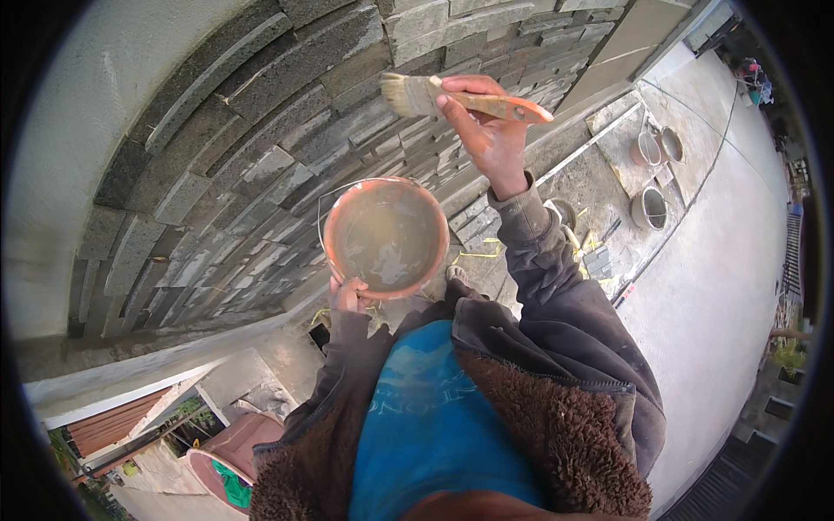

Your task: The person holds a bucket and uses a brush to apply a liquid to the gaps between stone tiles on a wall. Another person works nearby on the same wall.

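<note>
**Brush (497,106) and bucket (440,234) held beside a stone-clad wall (304,87)**

The right grip (492,137) closes around the brush's orange handle, its pale bristles pointing left. Nearer and farther left, the left grip (349,293) holds the orange bucket by its near rim; murky greyish liquid (391,234) lies inside. The wall spreads across the far left. On the right, more pails (649,208) stand on the ground.

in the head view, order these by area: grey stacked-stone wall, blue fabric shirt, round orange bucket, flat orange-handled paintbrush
Largest to smallest:
1. Grey stacked-stone wall
2. Blue fabric shirt
3. Round orange bucket
4. Flat orange-handled paintbrush
</note>
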The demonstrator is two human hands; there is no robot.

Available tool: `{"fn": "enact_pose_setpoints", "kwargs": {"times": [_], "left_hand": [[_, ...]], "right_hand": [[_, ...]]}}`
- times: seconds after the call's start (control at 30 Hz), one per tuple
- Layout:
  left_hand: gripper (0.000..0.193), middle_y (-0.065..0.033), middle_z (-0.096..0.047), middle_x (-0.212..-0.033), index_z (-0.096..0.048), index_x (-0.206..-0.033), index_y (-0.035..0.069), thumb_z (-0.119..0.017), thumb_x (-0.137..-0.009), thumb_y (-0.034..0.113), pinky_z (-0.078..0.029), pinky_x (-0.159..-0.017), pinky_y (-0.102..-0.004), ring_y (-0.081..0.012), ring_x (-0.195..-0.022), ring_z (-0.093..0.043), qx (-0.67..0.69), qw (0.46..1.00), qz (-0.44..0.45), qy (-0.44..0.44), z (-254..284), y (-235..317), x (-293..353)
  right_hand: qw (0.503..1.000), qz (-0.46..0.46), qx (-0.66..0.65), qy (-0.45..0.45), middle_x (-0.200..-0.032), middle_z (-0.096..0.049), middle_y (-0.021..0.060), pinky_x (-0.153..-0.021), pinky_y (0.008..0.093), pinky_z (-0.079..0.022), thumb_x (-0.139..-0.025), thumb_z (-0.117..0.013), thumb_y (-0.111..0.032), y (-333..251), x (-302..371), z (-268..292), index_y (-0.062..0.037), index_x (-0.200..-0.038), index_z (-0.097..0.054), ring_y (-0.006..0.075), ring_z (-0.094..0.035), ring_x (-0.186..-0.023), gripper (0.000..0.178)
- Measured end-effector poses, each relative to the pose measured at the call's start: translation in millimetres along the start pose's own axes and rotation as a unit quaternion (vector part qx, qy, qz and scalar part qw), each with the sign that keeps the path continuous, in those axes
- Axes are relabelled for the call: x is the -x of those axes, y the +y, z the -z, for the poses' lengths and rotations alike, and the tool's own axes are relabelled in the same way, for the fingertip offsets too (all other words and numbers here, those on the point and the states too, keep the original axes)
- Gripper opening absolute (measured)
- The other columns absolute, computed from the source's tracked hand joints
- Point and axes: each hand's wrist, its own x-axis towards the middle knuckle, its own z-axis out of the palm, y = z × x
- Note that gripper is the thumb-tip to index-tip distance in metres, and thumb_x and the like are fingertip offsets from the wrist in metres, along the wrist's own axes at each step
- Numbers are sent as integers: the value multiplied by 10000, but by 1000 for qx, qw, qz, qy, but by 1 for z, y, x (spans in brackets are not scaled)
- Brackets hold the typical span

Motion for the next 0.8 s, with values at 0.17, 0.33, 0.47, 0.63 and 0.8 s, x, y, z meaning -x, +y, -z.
{"fn": "enact_pose_setpoints", "kwargs": {"times": [0.17, 0.33, 0.47, 0.63, 0.8], "left_hand": [[494, -114, -566, -1156, -482, -1243, 92, -550, -778, -60, -638, -846, -510, -282, -979, -656, -31, 999, 19, -16, 2, -24, -22], [408, -67, -577, -1016, -522, -1162, 91, -590, -782, -39, -630, -749, -412, -207, -853, -648, -33, 999, 2, -18, -30, -21, -17], [411, -54, -585, -970, -537, -1146, 87, -582, -766, -64, -622, -701, -374, -201, -814, -648, 19, 1000, 3, 3, -53, -22, -5], [551, -124, -577, -1184, -481, -1283, 75, -529, -764, -105, -628, -879, -528, -314, -1036, -667, 3, 1000, 8, -7, -32, -64, -30], [401, -71, -597, -984, -532, -1111, 99, -573, -752, -73, -630, -653, -409, -219, -804, -655, 35, 997, -15, 69, -69, -42, -8]], "right_hand": [[924, -48, 224, -305, -1004, -692, 114, -771, 423, -585, -846, -732, -62, 21, 148, -21, -97, -1016, -732, 332, -706, -895, 173], [895, -102, 260, -347, -1051, -685, 107, -797, 436, -572, -812, -709, -72, 60, 196, -12, -101, -1010, -718, 336, -693, -938, 201], [949, 15, 198, -246, -1098, -673, 89, -827, 413, -569, -771, -739, -102, -16, 154, 8, -111, -1014, -726, 301, -676, -1013, 244], [933, -10, 187, -307, -1182, -644, 89, -898, 393, -558, -700, -785, -98, 26, 162, 31, -116, -1055, -743, 288, -648, -1072, 358], [966, 171, 167, -102, -1210, -600, 114, -865, 381, -568, -693, -809, 77, 24, 99, 2, -135, -1047, -792, 288, -635, -1062, 413]]}}
